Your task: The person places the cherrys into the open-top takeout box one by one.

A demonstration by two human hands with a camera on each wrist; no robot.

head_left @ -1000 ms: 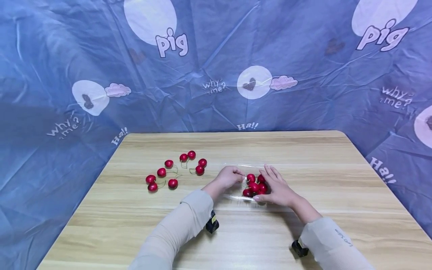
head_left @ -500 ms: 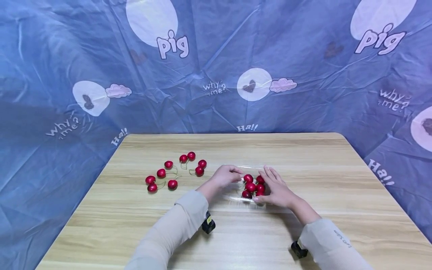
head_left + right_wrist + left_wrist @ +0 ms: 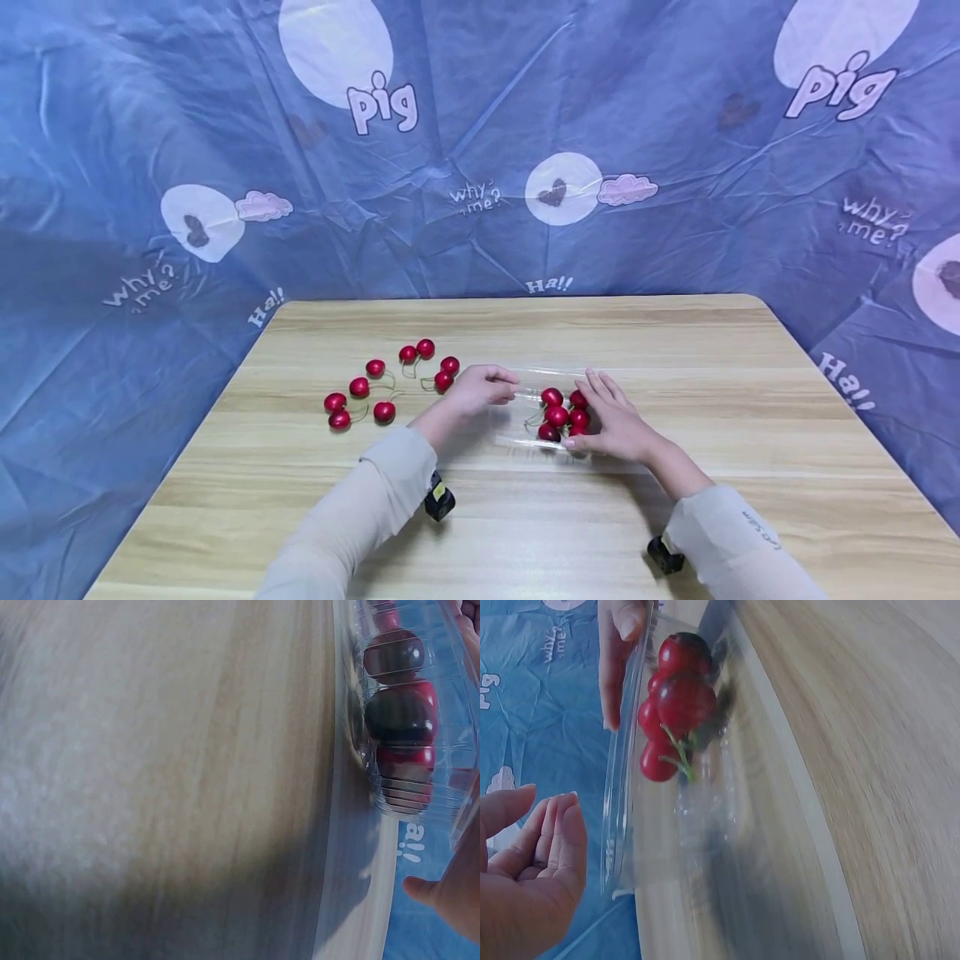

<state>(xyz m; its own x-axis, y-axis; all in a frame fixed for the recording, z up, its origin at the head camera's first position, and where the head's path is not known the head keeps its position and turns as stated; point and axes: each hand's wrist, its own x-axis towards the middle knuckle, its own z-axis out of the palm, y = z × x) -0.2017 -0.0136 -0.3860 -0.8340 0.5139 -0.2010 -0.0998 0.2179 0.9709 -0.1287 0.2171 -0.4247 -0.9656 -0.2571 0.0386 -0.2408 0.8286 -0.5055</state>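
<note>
A clear plastic box [image 3: 517,435] holds several red cherries [image 3: 555,416] with thin green stems, bunched toward its right end. My left hand [image 3: 480,390] is over the box's left end; the left wrist view shows this left hand [image 3: 536,874] with loosely bent fingers and nothing between them. At the other end, my right hand [image 3: 613,421] spreads across the box, fingers straight toward the far edge and thumb by the near edge. From the right wrist, dark red cherries [image 3: 401,712] show through the ribbed wall of the box [image 3: 405,795].
Several more cherries [image 3: 384,411], singly and in pairs, lie on the wooden table [image 3: 675,333] left of the box. A blue printed cloth [image 3: 480,242] hangs behind the table. Each wrist carries a small black camera [image 3: 439,497] under a light sleeve [image 3: 360,508].
My left hand has drawn back leftward from the cherries toward the box's left end. The cherries in the box have shifted slightly left. My right hand stays in place.
</note>
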